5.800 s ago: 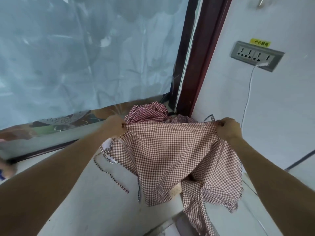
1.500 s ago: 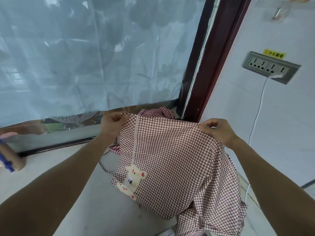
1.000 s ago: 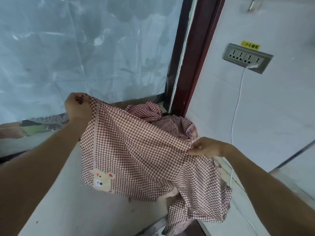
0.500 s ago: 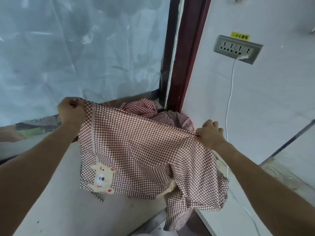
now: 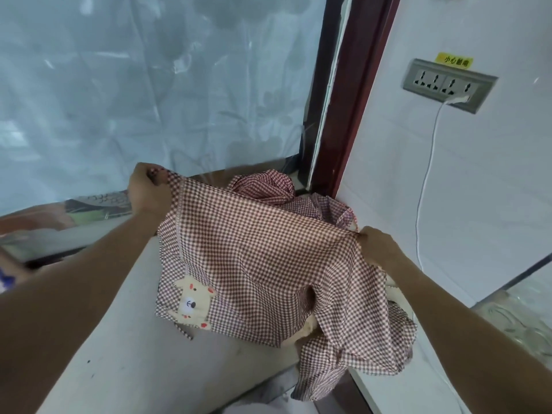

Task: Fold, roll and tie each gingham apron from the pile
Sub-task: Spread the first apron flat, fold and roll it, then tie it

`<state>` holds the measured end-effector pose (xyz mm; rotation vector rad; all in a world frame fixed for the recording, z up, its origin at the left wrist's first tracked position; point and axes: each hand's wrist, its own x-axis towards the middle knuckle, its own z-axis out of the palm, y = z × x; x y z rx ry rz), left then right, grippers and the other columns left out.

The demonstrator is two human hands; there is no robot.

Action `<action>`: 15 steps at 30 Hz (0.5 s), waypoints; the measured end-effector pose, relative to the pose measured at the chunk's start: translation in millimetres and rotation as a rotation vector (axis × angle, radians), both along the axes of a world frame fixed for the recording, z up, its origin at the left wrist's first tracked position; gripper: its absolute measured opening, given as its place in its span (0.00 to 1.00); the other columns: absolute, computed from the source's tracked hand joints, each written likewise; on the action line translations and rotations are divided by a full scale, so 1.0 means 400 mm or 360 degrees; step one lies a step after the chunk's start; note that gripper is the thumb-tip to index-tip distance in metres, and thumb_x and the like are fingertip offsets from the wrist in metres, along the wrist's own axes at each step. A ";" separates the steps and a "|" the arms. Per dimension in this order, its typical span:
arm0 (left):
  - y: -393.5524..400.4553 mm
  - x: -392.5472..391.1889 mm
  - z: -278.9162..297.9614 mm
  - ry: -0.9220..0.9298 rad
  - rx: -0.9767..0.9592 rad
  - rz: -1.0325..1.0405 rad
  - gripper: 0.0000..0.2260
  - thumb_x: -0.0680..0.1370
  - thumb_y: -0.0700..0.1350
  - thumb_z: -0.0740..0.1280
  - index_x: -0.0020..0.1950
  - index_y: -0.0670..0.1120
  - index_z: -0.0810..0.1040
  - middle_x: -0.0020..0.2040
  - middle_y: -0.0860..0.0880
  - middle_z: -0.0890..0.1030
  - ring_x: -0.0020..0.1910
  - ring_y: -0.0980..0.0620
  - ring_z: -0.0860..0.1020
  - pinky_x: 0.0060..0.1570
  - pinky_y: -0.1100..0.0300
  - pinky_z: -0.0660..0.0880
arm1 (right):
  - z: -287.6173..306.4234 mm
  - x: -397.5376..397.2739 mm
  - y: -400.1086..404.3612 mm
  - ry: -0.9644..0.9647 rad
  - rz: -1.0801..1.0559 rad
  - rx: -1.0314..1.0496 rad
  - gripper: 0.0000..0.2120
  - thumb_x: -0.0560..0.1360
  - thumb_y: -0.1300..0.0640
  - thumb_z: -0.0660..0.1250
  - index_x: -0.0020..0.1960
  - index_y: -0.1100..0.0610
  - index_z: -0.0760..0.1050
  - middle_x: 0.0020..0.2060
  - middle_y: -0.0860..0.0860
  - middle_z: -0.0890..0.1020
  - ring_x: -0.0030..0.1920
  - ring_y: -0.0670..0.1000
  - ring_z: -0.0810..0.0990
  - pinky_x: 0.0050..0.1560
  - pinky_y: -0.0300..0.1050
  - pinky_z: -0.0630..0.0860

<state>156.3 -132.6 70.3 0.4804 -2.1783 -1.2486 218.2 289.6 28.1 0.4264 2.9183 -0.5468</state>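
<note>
A red-and-white gingham apron [image 5: 260,264] hangs spread in the air between my two hands, above a pale ledge. It carries a cream bear patch [image 5: 192,303] at its lower left. My left hand [image 5: 148,188] pinches the upper left corner, held higher. My right hand [image 5: 378,248] grips the right edge, lower down. The apron's lower right part droops over the ledge's edge. Behind it, in the corner, lies the pile of more gingham aprons [image 5: 268,189], mostly hidden by the spread cloth.
The pale ledge [image 5: 143,348] runs along a window covered with plastic film [image 5: 149,85]. A dark red frame post [image 5: 343,91] stands at the corner. On the white wall sits a socket strip [image 5: 448,85] with a white cable [image 5: 427,180] hanging down.
The apron was turned so the bear patch faces me, then stretched wide. In the last half second my right hand dropped slightly and the cloth stayed taut between both hands.
</note>
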 end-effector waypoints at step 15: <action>-0.017 0.147 0.049 0.0352 -0.0289 0.0456 0.11 0.81 0.41 0.54 0.60 0.39 0.70 0.47 0.35 0.80 0.44 0.34 0.76 0.37 0.52 0.63 | 0.228 -0.108 0.041 0.1003 0.0331 -0.0449 0.11 0.81 0.61 0.61 0.54 0.64 0.81 0.52 0.58 0.83 0.53 0.57 0.80 0.57 0.45 0.73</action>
